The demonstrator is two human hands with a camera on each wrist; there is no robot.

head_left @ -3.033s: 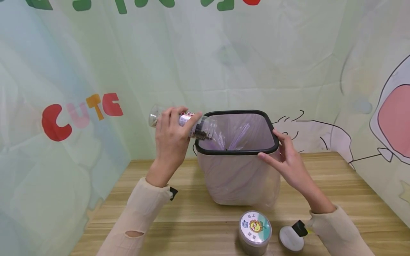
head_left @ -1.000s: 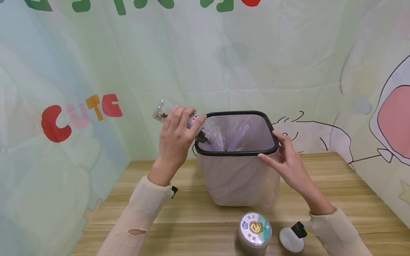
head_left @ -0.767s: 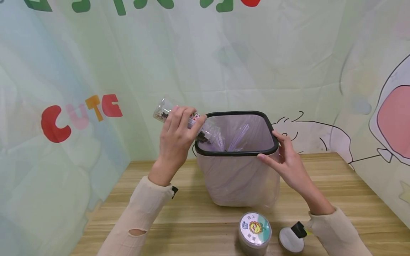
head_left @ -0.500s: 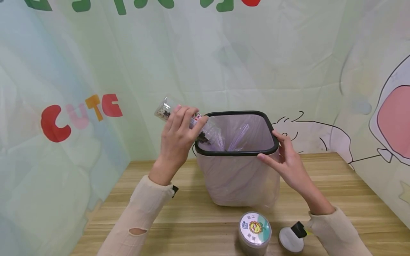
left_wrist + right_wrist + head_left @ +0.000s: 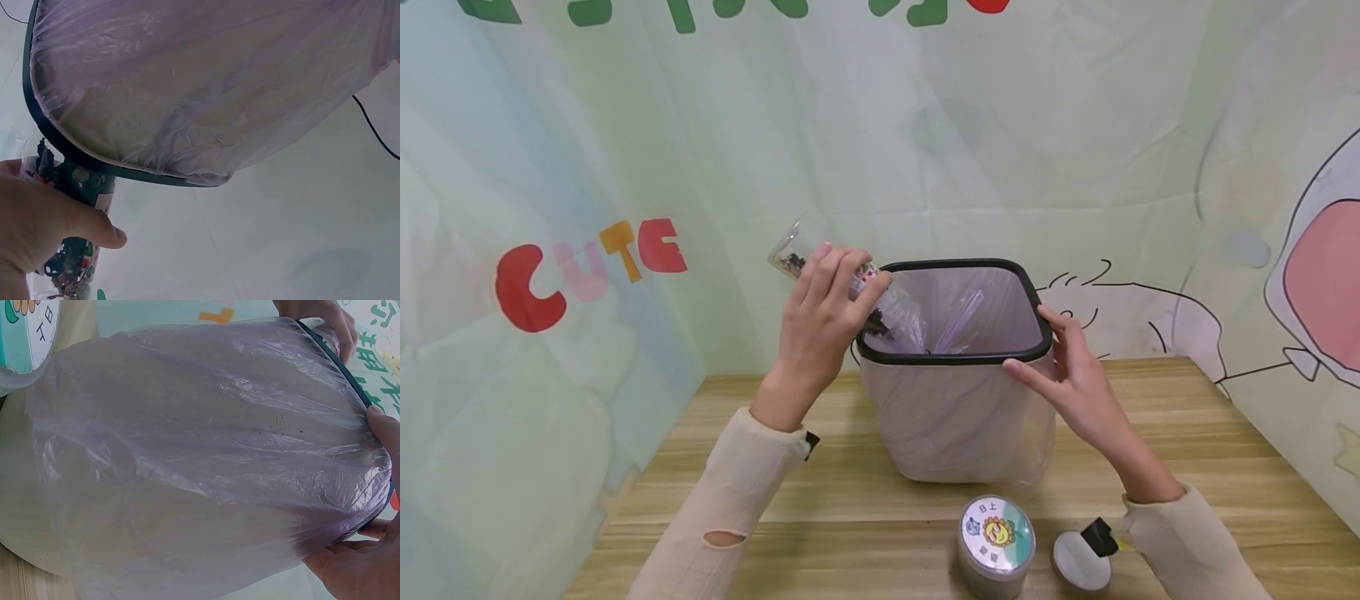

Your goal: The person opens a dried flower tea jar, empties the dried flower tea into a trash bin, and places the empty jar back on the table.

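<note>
In the head view my left hand (image 5: 823,321) grips a clear labelled bottle (image 5: 792,250), tilted with its lower end over the left rim of a bag-lined bin (image 5: 955,417). Dark and pale bits lie inside the bottle. The left wrist view shows my left hand (image 5: 44,225) around the bottle (image 5: 75,262), against the bin's black rim (image 5: 94,164). My right hand (image 5: 1082,387) holds the bin's right front corner, thumb on the front rim and fingers at the right side. In the right wrist view, my right hand (image 5: 369,562) is at the rim beside the bag (image 5: 187,437).
A round container (image 5: 997,546) with a sunflower lid stands on the wooden table (image 5: 850,533) in front of the bin. To its right lies a small round white lid (image 5: 1082,561), near my right sleeve. A printed cloth (image 5: 850,125) hangs behind and at both sides.
My left hand has moved slightly right, and the bottle is tilted more steeply, its base raised. The bits inside have shifted. My right hand and the bin have stayed in place.
</note>
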